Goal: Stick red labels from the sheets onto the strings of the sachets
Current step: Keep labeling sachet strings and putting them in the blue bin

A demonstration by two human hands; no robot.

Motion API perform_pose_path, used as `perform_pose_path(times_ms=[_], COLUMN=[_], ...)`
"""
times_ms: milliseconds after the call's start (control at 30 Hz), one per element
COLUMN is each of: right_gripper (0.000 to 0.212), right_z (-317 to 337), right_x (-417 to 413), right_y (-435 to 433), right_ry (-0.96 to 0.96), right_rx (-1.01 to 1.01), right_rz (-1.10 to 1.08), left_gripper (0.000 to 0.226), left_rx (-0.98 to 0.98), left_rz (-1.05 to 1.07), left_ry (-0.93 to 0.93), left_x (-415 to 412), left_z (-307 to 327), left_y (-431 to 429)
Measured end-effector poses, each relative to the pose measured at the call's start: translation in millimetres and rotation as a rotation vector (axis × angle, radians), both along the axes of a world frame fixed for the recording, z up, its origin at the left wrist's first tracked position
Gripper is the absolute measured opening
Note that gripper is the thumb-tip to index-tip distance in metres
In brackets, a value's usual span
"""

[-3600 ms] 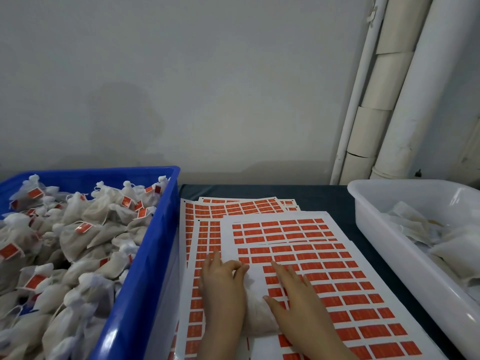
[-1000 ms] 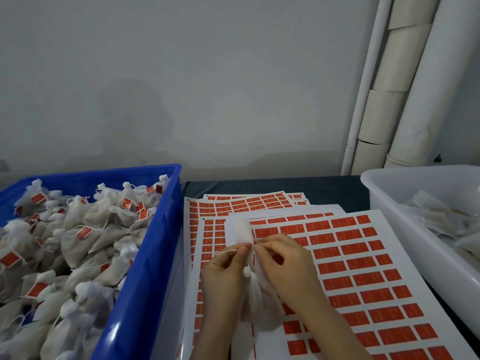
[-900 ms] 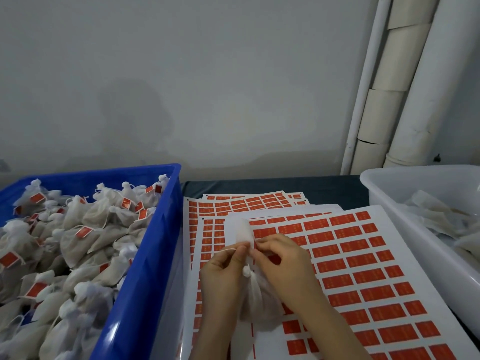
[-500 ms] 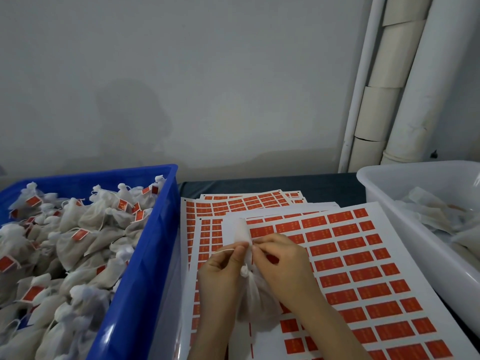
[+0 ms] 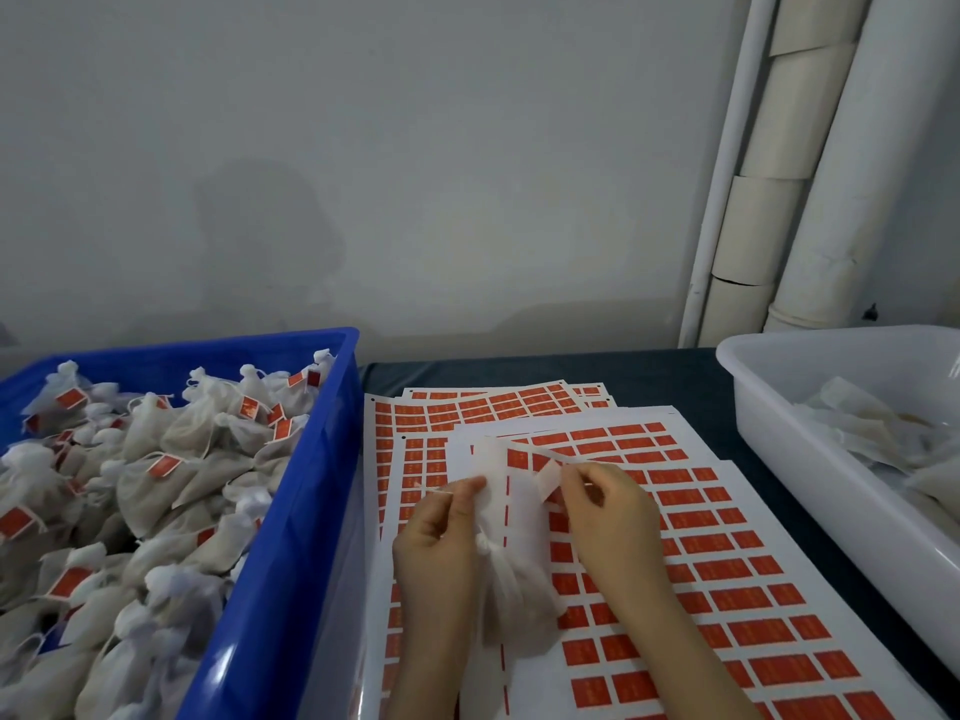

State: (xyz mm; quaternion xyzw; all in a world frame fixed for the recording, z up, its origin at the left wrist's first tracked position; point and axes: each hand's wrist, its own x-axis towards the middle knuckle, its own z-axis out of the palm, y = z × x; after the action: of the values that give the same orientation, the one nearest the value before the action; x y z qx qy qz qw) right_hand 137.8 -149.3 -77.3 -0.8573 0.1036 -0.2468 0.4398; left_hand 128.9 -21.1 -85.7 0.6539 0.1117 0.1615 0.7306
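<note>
Fingers (image 5: pixel 574 483) of the right hand (image 5: pixel 610 522) are pinching a peeled label (image 5: pixel 548 478), pale back showing. The left hand (image 5: pixel 441 537) is pinching the string (image 5: pixel 439 492) of a white sachet (image 5: pixel 519 605), which is sitting over the label sheets (image 5: pixel 727 563), between blue crate (image 5: pixel 311 485) and white tub (image 5: pixel 831 511).

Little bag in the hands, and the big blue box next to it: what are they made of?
The little bag looks like thin white fabric, perhaps a gauzy non-woven cloth: it is soft, crumpled and gathered at the neck. The big blue box looks like hard plastic: its wall is smooth and glossy, with pale reflections on it.
</note>
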Motion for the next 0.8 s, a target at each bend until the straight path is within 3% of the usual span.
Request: perform_pose_path(times_ms=[200, 300, 433, 567, 667, 800], right_gripper=[0.024, 0.027, 0.004, 0.017, 0.014, 0.021], right_z=[1.9, 6.1, 10.3, 11.8, 10.7, 11.6], right_x=[0.5, -0.4, -2.8, -3.7, -4.2, -6.6], right_y=[-8.2, -8.4, -2.9, -1.8, -0.9, -0.4], right_ry=[0.017, -0.049, -0.087, -0.118, -0.123, -0.146], right_rx=[0.272, 0.367, 0.427, 0.460, 0.481, 0.692], right_rz=[-0.121, -0.107, -0.006, 0.064, 0.106, 0.184], left_gripper=[0.020, 0.022, 0.006, 0.009, 0.008, 0.006], left_rx=[0.211, 0.158, -0.039, -0.161, -0.183, -0.208], left_rz=[0.072, -0.006, -0.036, -0.128, -0.192, -0.251], left_ry=[-0.079, -0.052, -0.007, 0.051, 0.092, 0.124], left_x=[-4.2, -4.7, -4.5, -5.3, -6.0, -7.5], left_z=[-3.5, 0.6, 4.3, 8.3, 9.5, 11.5], left_y=[-1.9, -2.0, -0.2, -1.7, -3.8, -6.6])
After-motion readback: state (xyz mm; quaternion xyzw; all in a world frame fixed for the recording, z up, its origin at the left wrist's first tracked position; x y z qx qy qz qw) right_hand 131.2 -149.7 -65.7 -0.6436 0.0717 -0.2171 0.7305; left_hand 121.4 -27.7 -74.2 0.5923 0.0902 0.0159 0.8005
